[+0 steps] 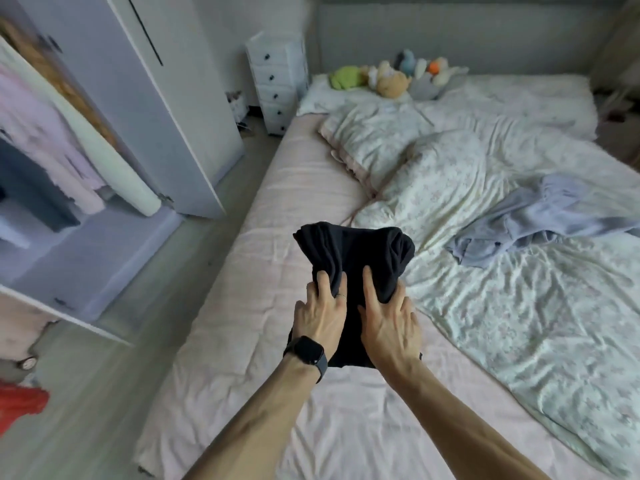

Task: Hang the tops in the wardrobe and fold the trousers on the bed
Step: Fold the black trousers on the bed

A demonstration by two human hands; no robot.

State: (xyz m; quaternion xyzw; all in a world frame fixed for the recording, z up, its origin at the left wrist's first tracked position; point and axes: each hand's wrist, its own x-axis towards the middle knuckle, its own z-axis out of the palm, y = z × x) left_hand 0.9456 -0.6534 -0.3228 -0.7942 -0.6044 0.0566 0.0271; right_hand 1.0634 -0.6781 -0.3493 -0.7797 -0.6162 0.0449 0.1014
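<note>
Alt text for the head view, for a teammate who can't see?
The left hand and right hand grip a bunched black garment over the bed's pink sheet. A pale blue garment lies crumpled on the floral duvet; the open wardrobe is at left.

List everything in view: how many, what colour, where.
black garment: one, black, held over the pink sheet
pale blue garment: one, pale blue, crumpled on the duvet
bed: one, pink sheet, centre
duvet: one, white floral, bed's right side
soft toys: several, mixed colours, by the headboard
drawer unit: one, white, beside the bed's head
wardrobe: one, white, open, left
hanging clothes: several, pink and lilac, inside the wardrobe
red item: one, red, lower left
watch: one, black, left wrist
left hand: one, gripping the black garment
right hand: one, holding the black garment
</note>
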